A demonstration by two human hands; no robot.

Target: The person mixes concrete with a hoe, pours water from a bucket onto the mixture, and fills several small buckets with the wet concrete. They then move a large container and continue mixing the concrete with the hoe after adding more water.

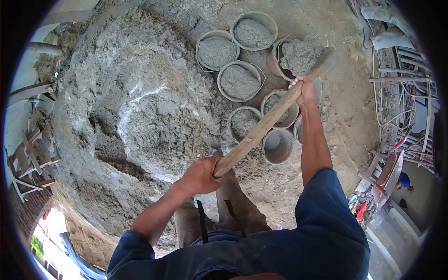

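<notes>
My left hand [199, 175] is closed round the lower end of a long wooden handle [261, 129] of a hoe-like tool. Farther up, my right hand [305, 91] grips the same handle, which slants up to the right. At its far end a heap of wet grey mortar [301, 56] lies at the mouth of a tilted bucket [274, 63]; the mortar hides the tool's blade. Close by stand mortar-filled buckets, among them a left one [199, 58], a back one [275, 29] and a middle one [221, 88]. Below the handle sits a bucket [278, 162] with little inside.
A wide mound of wet mortar [163, 123] with a pale powdery streak spreads in front and left. Cables and timber [406, 98] lie along the right side, near a wheelbarrow-like tray [388, 179]. A person in blue [405, 181] is far right. Wooden frames [30, 161] stand left.
</notes>
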